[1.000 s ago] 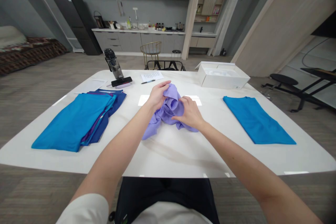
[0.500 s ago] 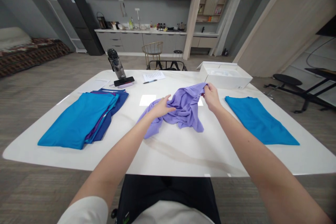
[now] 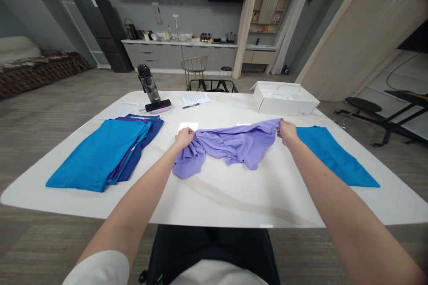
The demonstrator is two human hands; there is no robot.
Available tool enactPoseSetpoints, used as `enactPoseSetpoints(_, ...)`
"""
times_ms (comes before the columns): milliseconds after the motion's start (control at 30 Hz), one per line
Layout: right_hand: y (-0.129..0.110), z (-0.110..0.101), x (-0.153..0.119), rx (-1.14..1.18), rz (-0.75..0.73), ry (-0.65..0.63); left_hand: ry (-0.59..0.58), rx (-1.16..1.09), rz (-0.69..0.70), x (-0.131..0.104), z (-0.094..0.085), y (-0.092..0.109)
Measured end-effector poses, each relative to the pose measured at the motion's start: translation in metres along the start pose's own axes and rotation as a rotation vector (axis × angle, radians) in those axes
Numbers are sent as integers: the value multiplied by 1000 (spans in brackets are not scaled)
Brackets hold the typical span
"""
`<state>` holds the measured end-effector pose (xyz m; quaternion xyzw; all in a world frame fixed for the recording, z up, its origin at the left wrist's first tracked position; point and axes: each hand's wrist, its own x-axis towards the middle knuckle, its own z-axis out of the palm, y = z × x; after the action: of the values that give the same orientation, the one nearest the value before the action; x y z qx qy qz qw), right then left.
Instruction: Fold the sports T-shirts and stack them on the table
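Note:
A purple cloth [image 3: 230,144] stretches between my two hands over the white table, its upper edge pulled fairly straight and its lower part crumpled on the surface. My left hand [image 3: 185,137] is closed on the cloth's left part. At the upper right corner, my right hand [image 3: 286,132] pinches the fabric. A folded blue cloth [image 3: 329,153] lies flat to the right, partly behind my right forearm. On the left is a stack of folded garments [image 3: 100,153], bright blue on top, with purple and dark blue layers showing.
On the white table [image 3: 214,200], a handheld vacuum [image 3: 151,89] stands at the back left, near a printed sheet [image 3: 197,97] and a pen [image 3: 191,106]. An open white box [image 3: 284,104] sits at the back right. Chairs stand beyond the far edge.
My left hand has moved left and closed on the purple cloth. My right hand has moved right with its corner. The cloth's upper edge is now drawn out wider.

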<state>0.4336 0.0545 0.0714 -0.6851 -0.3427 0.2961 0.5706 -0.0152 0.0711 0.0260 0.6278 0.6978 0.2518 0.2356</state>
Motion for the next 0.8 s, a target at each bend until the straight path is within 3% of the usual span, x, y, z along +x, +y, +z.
enactPoseSetpoints(67,-4,2,0,15,81,70,34,-253,68,2,-8,5)
enactPoseSetpoints(167,-17,1,2,122,50,97,66,-559,151,1,-28,19)
enactPoseSetpoints(333,-43,1,19,388,-7,102,66,-891,83,8,-62,48)
enactPoseSetpoints(433,-51,10,23,413,29,81,67,-983,64,18,-62,55)
enactPoseSetpoints(533,-48,22,18,348,115,42,-22,-971,8,22,-47,50)
enactPoseSetpoints(633,-40,28,11,312,121,-17,-79,-787,-4,21,-30,40)
enactPoseSetpoints(700,-37,28,8,293,89,-40,-46,-595,32,21,-23,36)
enactPoseSetpoints(800,-37,25,6,238,49,-62,109,-353,154,21,-15,41)
